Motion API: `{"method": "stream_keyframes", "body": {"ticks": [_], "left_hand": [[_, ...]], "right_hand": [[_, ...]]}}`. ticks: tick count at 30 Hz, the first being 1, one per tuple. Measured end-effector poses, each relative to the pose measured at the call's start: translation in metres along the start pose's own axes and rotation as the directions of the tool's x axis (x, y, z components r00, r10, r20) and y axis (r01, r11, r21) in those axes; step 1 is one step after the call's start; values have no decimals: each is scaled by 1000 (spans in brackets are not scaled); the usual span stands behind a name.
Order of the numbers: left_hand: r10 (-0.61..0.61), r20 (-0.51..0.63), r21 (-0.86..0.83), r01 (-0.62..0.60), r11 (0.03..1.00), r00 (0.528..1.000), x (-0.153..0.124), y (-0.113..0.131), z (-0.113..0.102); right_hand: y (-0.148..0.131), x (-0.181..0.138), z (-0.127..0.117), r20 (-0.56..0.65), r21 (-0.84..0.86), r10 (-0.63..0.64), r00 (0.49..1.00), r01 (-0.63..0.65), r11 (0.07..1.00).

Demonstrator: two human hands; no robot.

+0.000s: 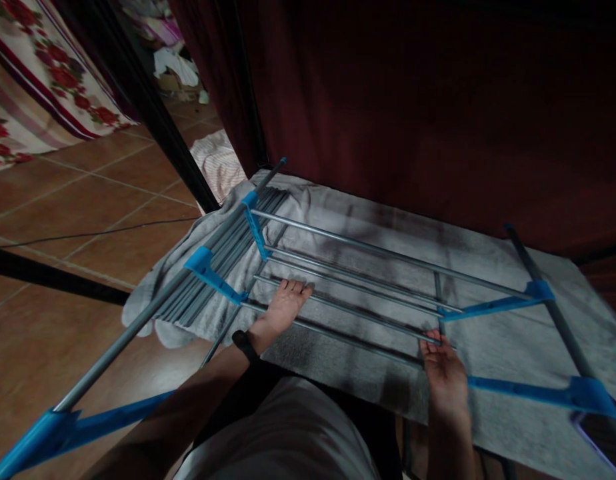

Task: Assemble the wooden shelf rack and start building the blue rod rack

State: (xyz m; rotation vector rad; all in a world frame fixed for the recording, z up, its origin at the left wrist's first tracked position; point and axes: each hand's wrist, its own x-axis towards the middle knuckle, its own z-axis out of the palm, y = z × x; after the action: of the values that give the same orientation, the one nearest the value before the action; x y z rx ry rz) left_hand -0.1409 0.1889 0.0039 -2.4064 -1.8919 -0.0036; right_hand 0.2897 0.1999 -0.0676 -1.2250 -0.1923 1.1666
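Note:
A partly assembled rack of grey metal tubes with blue plastic brackets [215, 275] stands in front of me. My left hand [287, 307], with a dark band on its wrist, lies palm down with its fingers bent over a thin metal rod [358, 313], near the rod's left end. At the right end of the same rod, my right hand [444, 370] is turned palm up, fingers and thumb closed around it by a thin upright bar. Other crossbars run parallel, including a top bar [383, 250] between the blue brackets. The fingertips of my left hand are partly hidden.
A row of loose grey rods [218, 257] lies on the grey cloth [333, 207] at the left. A phone [601, 437] sits at the lower right. Dark posts [163, 140] and a dark red curtain [388, 113] border the cloth. Tiled floor and a cable lie left.

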Motion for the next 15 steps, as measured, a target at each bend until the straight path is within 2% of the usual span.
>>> {"method": "stream_keyframes", "body": {"ticks": [9,15], "left_hand": [[15,-37,31,-13,999,999,1,1,3],[56,-29,43,-55,998,998,0,-1,3]], "right_hand": [[0,1,0,-18,48,7,1000,-6,999],[-5,-3,2,38,164,73,997,-78,983]]}}
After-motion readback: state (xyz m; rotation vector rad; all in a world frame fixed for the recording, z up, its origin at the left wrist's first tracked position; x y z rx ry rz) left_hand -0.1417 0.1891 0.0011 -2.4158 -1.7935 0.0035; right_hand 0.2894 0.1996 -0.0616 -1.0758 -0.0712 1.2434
